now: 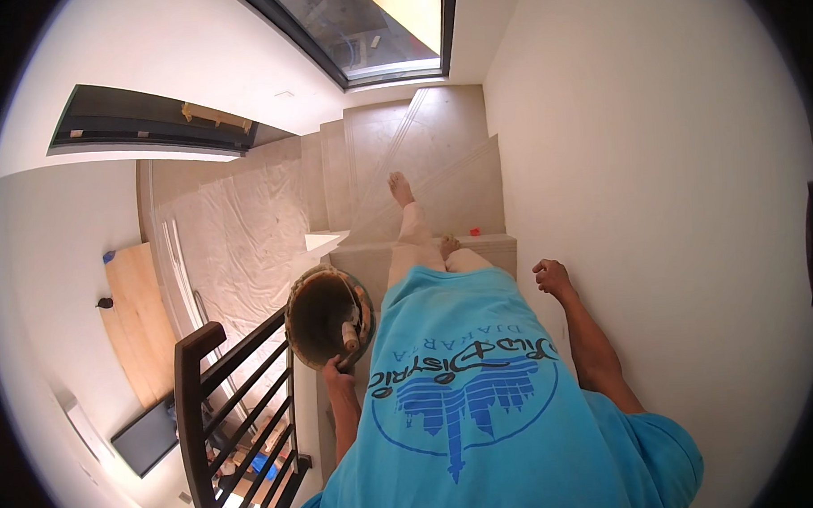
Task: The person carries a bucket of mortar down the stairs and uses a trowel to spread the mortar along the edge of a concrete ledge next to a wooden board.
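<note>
Left, a dark stair railing [189, 396]; beside it, a bucket [312, 315] containing a wooden-handled tool [349, 336], near rim held in the left hand's [339, 373] grip; right, near the white wall [666, 245], the right hand [550, 276], loosely curled, full closure indeterminable.

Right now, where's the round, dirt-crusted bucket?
Head view, left of centre: the bucket is held at its near rim by the person's left hand, between the dark slatted stair railing and the bright blue T-shirt.

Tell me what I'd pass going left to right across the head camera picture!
Light wooden board → dark stair railing → bucket → left foot → right foot → small red object → right hand.
</note>
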A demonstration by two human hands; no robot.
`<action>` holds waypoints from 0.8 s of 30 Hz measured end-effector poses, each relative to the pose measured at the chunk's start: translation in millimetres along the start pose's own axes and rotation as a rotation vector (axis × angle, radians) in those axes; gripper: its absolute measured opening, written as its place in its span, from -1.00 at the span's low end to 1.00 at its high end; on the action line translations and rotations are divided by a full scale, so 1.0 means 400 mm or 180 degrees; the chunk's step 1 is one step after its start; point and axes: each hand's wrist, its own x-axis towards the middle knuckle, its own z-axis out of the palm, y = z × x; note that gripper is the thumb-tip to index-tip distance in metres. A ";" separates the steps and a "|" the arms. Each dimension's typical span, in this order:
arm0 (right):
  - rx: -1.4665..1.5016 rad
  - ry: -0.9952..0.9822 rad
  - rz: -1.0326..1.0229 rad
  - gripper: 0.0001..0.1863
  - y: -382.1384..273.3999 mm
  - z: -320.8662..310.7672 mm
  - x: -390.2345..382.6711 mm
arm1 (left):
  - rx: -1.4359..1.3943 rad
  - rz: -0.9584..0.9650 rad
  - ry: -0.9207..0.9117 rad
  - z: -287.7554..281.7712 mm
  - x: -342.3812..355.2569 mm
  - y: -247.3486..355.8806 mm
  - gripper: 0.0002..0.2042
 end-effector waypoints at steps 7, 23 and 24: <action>0.0052 -0.0026 -0.0082 -0.77 -0.023 0.016 -0.004 | -0.0127 -0.0072 -0.0091 0.029 0.078 0.041 -0.81; -0.0439 0.0252 -0.0112 -0.73 -0.155 -0.007 0.232 | -0.3072 -0.2209 0.0710 0.175 0.349 -0.030 -0.74; -0.0451 0.0219 -0.0086 -0.73 -0.173 -0.003 0.260 | -0.2984 -0.1932 0.0691 0.181 0.352 -0.066 -0.75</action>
